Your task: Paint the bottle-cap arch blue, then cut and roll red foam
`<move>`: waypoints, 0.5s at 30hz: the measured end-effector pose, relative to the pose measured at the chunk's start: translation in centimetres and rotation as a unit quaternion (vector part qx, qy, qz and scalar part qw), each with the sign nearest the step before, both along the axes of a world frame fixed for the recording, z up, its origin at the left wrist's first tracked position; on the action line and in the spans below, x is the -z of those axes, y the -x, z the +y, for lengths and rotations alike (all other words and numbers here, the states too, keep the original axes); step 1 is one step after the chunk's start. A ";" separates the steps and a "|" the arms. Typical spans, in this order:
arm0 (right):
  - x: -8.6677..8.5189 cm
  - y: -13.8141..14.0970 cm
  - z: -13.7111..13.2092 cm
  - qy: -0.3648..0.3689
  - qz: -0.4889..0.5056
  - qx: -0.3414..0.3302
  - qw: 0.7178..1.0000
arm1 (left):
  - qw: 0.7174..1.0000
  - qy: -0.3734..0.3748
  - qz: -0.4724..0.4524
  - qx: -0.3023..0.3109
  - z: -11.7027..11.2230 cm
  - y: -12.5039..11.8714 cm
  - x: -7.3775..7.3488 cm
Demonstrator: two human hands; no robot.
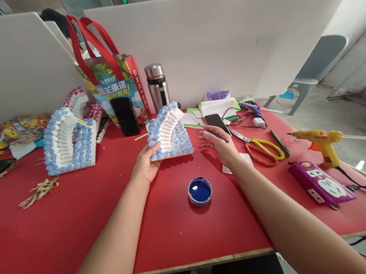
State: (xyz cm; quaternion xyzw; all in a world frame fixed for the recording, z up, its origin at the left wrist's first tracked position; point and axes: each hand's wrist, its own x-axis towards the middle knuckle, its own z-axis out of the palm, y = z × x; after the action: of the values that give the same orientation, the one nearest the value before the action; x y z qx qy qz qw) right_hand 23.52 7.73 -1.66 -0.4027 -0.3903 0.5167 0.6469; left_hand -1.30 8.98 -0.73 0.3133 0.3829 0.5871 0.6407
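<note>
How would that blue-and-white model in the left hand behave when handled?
The model is probably stiff and fairly light: the left hand alone holds it by one side, with no visible sag. Its many small blue rosettes might be fragile if squeezed.

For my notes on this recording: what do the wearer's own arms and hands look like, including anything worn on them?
The left hand and right hand are ungloved, with no ring on the fingers that show. The left forearm and right forearm are bare: no sleeve, watch or bracelet is visible.
</note>
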 end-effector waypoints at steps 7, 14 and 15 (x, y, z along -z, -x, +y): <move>0.0 -0.1 0.1 0.007 -0.020 0.012 1.000 | 0.993 0.035 0.093 -0.066 0.1 0.2 0.3; -0.1 -0.1 -0.1 -0.006 -0.017 0.022 1.000 | 0.940 -0.063 0.189 -0.277 0.1 0.2 0.2; 0.0 -0.1 -0.1 -0.013 -0.016 0.021 1.000 | 0.939 -0.096 0.192 -0.270 -0.3 -0.1 -0.2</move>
State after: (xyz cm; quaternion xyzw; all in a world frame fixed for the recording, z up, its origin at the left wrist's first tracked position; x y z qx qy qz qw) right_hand 23.64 7.61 -1.64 -0.4103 -0.3988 0.4911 0.6568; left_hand -1.24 8.66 -0.55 0.3651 0.5110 0.7002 0.3394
